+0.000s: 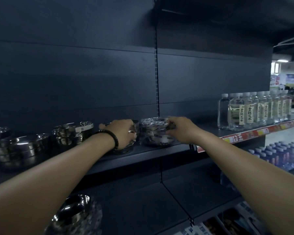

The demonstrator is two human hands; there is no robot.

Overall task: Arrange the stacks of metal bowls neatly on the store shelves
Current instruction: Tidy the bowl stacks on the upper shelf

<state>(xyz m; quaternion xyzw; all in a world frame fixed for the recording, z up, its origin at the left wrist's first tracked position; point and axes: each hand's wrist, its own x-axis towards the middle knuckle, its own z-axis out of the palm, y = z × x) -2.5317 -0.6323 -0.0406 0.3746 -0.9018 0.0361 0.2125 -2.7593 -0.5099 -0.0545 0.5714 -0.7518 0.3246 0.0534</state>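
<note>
On the dark shelf [148, 155] stands a plastic-wrapped stack of metal bowls [154, 133] at the centre. My right hand [182, 128] grips its right rim. My left hand [124, 133], with a dark bead bracelet on the wrist, lies over another bowl stack [126, 148] just left of the wrapped one, mostly hiding it. Further left along the same shelf stand more bowl stacks [73, 133], [24, 148]. One more stack of bowls [75, 216] sits on the lower shelf at bottom left.
Clear labelled water bottles [249, 111] fill the right end of the same shelf, behind red price strips [255, 133]. Blue-capped bottles [278, 155] stand on the shelf below. A slotted upright [157, 65] divides the dark back panel. Packaged goods [227, 223] lie at bottom right.
</note>
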